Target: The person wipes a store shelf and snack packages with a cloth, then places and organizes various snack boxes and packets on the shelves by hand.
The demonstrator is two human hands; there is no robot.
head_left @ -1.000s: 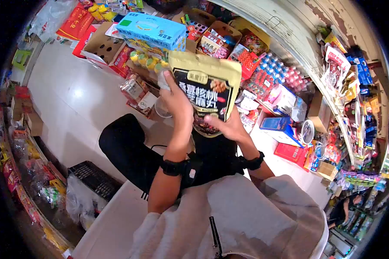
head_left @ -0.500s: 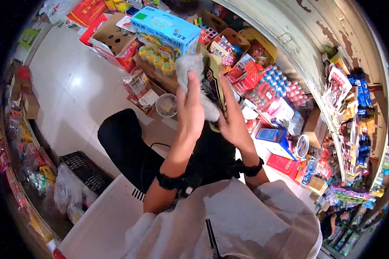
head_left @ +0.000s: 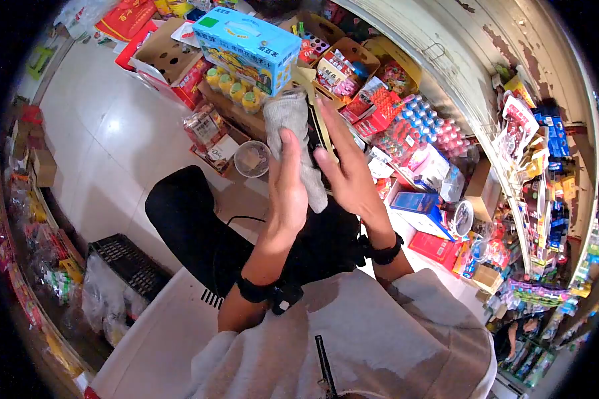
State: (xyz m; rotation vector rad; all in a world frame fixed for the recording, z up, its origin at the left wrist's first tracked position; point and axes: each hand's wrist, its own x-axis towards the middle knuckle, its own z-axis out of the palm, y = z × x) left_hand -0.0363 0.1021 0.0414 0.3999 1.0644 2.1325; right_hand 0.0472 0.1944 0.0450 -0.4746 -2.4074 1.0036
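Note:
Between my two hands stands a grey knitted piece that looks like a rolled sock point(head_left: 287, 114), pressed beside a black packet with a gold edge point(head_left: 318, 123). My left hand point(head_left: 289, 189) grips the sock, its thumb along the near face and its other fingers mostly hidden. Against the packet's right side lies my right hand point(head_left: 354, 176), fingers extended up along it and thumb bent toward the sock. The packet's far side is hidden from view. Both are held above my black-clad legs point(head_left: 326, 243).
A blue drink carton point(head_left: 246, 50) sits behind yellow-capped bottles point(head_left: 236, 90). Nearby are a clear round tub point(head_left: 252, 159) and an opened red box point(head_left: 170, 63). Packed goods and a blue box point(head_left: 416, 209) line the right. A black crate point(head_left: 130, 266) stands on the left.
The sock has turned more upright, and its ribbed upper end shows now. My right hand has shifted up along the packet, its thumb now visible. The camera view has shifted slightly.

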